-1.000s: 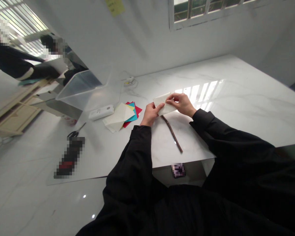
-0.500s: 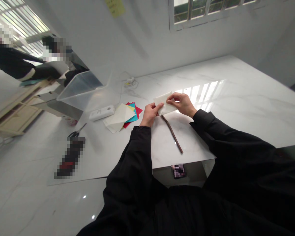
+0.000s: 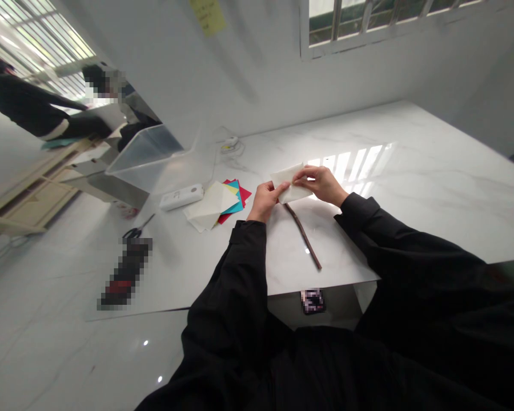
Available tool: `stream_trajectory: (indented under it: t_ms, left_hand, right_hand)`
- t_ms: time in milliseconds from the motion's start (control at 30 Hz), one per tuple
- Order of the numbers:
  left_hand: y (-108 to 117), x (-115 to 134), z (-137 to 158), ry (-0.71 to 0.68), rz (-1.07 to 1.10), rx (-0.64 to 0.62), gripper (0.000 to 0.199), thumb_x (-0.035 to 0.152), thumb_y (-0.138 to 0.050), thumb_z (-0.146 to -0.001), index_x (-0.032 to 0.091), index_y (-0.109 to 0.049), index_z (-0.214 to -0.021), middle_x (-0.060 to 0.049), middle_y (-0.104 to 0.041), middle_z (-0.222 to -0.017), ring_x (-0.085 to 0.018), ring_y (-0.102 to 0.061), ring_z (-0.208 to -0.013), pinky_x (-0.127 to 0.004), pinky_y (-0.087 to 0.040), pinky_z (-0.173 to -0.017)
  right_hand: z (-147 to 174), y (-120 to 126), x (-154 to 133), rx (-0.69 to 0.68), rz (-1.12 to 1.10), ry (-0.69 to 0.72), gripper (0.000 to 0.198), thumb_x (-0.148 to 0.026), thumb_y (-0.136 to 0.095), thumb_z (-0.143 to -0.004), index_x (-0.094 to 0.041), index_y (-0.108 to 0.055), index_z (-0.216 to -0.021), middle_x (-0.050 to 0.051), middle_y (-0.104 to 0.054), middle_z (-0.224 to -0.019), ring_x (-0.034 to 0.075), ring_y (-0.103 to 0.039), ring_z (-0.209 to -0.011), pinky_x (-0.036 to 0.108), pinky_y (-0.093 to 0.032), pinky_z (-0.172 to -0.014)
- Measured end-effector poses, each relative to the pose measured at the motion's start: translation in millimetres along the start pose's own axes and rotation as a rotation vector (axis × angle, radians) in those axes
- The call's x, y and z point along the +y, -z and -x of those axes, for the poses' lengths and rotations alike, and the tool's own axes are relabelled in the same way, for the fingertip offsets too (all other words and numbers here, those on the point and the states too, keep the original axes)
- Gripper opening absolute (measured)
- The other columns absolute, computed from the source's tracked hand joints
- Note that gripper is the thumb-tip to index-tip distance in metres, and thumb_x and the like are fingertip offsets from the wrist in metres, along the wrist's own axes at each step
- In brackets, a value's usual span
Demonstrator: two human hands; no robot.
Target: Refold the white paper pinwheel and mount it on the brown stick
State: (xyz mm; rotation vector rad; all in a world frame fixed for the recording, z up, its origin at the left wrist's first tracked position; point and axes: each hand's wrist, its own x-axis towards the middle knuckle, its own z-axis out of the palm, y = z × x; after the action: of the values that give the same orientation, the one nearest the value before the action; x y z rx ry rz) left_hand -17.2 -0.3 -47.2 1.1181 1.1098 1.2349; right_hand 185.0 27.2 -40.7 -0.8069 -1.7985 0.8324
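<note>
A small cream sheet of paper (image 3: 294,193) is held up over the white table by both hands. My left hand (image 3: 265,200) grips its left side, thumb on top. My right hand (image 3: 319,181) pinches at the middle of the sheet with thumb and fingertips; whether something small sits in that pinch is too fine to see. A thin brown stick (image 3: 305,237) slants across the tabletop just below the paper, its upper end hidden by the sheet. To the left lies a fanned pile of cream, blue and red papers (image 3: 212,206).
Left of the papers are a white oblong device (image 3: 182,197), black scissors (image 3: 135,231) and a clear plastic bin (image 3: 143,154). A blurred dark item (image 3: 126,273) lies near the table's front edge. A cable (image 3: 231,145) rests by the wall. Two people are at the far left.
The whole view has shifted slightly, so everything sits a little lower and further right. Both hands keep their hold on the paper, with hardly any other movement.
</note>
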Motion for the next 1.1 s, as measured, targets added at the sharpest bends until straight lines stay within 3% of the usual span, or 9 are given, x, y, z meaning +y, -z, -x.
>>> stream_trajectory:
  t_ms: [1100]
  left_hand:
    - [-3.2, 4.1, 4.1, -0.009, -0.018, -0.054, 0.06, 0.055, -0.098, -0.061, 0.01, -0.08, -0.096, -0.008, -0.078, -0.085, -0.017, -0.067, -0.075, -0.028, -0.051, -0.071]
  right_hand:
    - [-0.2, 6.7, -0.9, -0.078, 0.094, -0.011, 0.033, -0.052, -0.077, -0.09, -0.02, -0.081, -0.091, 0.008, -0.072, -0.092, 0.021, -0.065, -0.083, 0.037, -0.054, -0.079]
